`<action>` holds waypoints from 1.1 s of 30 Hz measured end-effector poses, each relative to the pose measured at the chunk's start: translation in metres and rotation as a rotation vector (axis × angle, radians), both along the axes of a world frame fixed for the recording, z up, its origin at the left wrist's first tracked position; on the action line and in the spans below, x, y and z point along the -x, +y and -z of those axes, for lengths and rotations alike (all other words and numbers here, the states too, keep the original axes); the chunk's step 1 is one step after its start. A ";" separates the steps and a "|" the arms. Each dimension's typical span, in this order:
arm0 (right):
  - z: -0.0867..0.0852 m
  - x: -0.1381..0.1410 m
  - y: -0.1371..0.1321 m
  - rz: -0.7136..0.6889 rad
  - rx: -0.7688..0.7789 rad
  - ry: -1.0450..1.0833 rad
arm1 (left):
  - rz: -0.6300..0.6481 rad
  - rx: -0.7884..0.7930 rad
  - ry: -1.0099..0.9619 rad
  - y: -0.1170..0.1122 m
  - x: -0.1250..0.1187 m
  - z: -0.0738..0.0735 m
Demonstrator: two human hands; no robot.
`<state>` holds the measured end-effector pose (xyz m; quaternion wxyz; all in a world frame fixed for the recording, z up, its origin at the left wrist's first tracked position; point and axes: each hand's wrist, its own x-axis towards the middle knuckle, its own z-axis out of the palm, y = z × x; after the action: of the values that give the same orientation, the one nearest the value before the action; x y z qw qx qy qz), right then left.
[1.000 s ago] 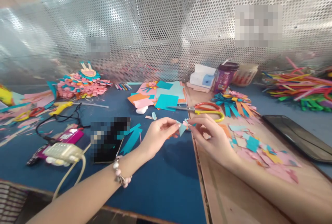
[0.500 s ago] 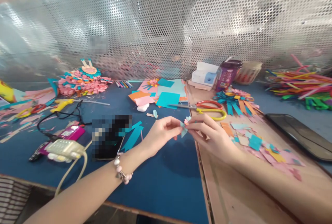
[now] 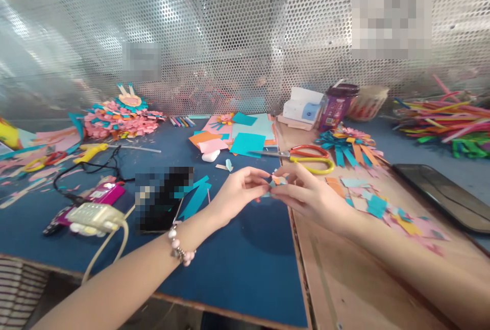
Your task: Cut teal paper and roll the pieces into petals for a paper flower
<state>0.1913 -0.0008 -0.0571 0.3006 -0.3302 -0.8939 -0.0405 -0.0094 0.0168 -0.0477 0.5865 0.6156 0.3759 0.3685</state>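
Between my fingertips is a small folded paper piece (image 3: 278,180), pale blue with some peach or orange, mostly hidden by the fingers. My left hand (image 3: 238,192) pinches its left side, and my right hand (image 3: 306,190) grips it from the right. Both hands are above the table, near the seam between its blue and wooden parts. Just beyond them lie scissors (image 3: 312,159) with red and yellow handles, blades pointing left. A small pale blue paper scrap (image 3: 228,165) is on the table past my left hand.
Coloured paper sheets (image 3: 248,144) lie ahead; paper scraps (image 3: 377,206) are at right. A phone (image 3: 164,200), a yellow glue gun (image 3: 91,153) and a power strip (image 3: 95,218) with cables are at left. A purple cup (image 3: 339,108) stands before the perforated metal panel (image 3: 237,39).
My fingers have turned the paper piece, showing more peach or orange and less of its pale blue pointed end. My right fingers have shifted slightly; the table's things stay put.
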 end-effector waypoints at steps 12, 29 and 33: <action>-0.007 -0.001 0.000 -0.054 0.230 0.207 | 0.034 -0.020 -0.008 0.001 0.003 0.000; -0.004 0.011 -0.002 0.034 0.510 0.487 | 0.000 -0.030 0.055 0.005 0.003 0.002; -0.004 0.010 -0.003 0.043 0.460 0.471 | 0.001 0.009 0.027 0.007 0.005 0.004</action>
<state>0.1810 -0.0034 -0.0535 0.4154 -0.4087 -0.7783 0.2336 -0.0141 0.0236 -0.0518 0.5843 0.6180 0.3853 0.3581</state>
